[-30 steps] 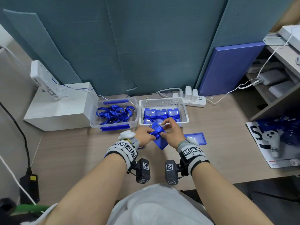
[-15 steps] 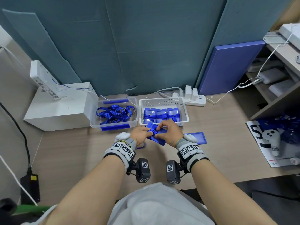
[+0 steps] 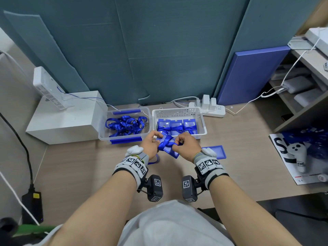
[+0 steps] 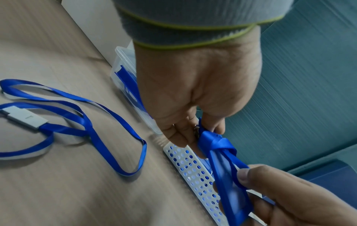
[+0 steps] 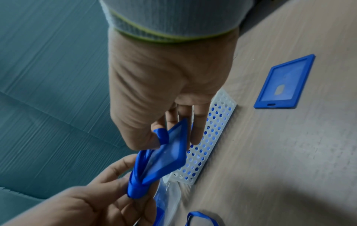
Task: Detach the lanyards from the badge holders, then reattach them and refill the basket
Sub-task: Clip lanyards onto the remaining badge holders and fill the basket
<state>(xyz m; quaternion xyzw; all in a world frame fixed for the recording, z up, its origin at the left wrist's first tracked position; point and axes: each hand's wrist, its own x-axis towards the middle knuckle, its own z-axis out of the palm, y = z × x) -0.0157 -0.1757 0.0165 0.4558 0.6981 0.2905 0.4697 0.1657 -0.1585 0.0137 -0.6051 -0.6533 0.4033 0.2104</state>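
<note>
In front of the white basket, both hands hold up a blue badge holder (image 3: 170,151) with a blue lanyard (image 3: 166,140) wound round it. My left hand (image 3: 156,140) pinches the lanyard's knot (image 4: 212,141) at the holder's end. My right hand (image 3: 176,145) grips the other end of the badge holder (image 5: 170,154), and a strap loop (image 5: 161,135) lies over its thumb. The white basket (image 3: 178,110) holds three wrapped badge holders in a row.
A clear bin (image 3: 124,138) of loose lanyards stands left of the basket. A loose lanyard (image 4: 81,122) lies on the table by my left wrist. A bare badge holder (image 3: 215,152) lies to the right. Behind are a power strip (image 3: 211,108) and a white box (image 3: 62,119).
Both hands have moved slightly towards the basket with the holder. The holder has turned between them, and the lanyard now sits wound and knotted round it.
</note>
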